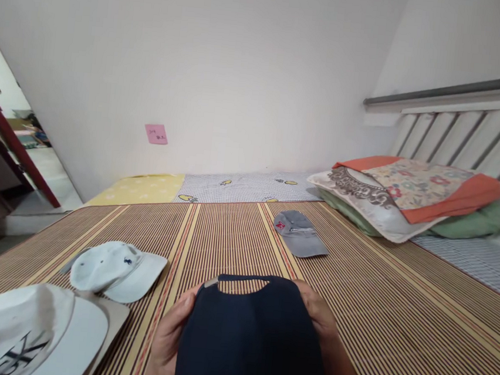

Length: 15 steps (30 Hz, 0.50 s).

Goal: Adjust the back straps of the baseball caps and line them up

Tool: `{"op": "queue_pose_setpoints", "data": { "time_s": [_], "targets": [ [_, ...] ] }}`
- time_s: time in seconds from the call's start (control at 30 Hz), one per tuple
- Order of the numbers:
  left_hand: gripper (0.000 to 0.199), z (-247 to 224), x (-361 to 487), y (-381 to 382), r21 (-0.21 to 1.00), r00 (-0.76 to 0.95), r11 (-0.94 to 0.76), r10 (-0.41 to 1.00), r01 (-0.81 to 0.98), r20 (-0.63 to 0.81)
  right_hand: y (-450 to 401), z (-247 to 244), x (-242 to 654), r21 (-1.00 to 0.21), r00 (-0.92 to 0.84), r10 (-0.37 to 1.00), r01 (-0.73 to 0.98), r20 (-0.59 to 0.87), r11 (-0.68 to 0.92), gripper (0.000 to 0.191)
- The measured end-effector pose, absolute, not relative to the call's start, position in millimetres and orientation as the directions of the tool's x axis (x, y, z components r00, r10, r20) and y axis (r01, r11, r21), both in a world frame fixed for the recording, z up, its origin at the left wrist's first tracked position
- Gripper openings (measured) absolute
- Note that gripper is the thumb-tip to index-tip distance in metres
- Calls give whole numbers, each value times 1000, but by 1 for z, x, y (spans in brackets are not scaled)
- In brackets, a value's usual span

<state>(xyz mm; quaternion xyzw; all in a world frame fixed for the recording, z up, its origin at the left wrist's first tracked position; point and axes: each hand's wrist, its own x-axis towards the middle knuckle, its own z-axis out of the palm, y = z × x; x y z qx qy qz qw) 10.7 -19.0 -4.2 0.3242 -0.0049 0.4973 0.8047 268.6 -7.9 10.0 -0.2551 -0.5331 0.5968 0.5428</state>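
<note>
A dark navy baseball cap is held up close to me at the bottom centre, its back strap opening facing away. My left hand grips its left side, thumb along the edge. On the opposite side my right hand is wrapped round the cap, with part of its fingers hidden behind it. To the left lies a pale cap with a small dark logo. Nearer, at the bottom left, is a white cap with black letters, a beige brim showing under its own. Farther off rests a grey cap.
A striped bamboo mat covers the bed. Stacked pillows with an orange floral cloth lie at the back right, beside a white slatted headboard. A pink note is on the wall. A doorway stands far left.
</note>
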Motion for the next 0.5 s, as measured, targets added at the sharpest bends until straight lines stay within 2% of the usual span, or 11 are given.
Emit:
{"op": "queue_pose_setpoints", "data": {
  "time_s": [0.1,0.27,0.4,0.5],
  "targets": [
    [50,-5,7,-12,477,553,353,736,-805,389,-11,14,268,-876,-190,940,-452,282,172,40],
    [56,1,7,-4,502,588,380,723,-777,362,2,-4,263,-817,-368,872,-574,324,62,52],
    [56,7,13,-1,464,565,380,737,-800,370,6,-14,257,-743,-270,938,-669,217,-21,40],
    [53,6,16,-3,452,564,397,756,-799,332,2,-8,256,-724,-175,968,-689,182,11,32]
  ]
}}
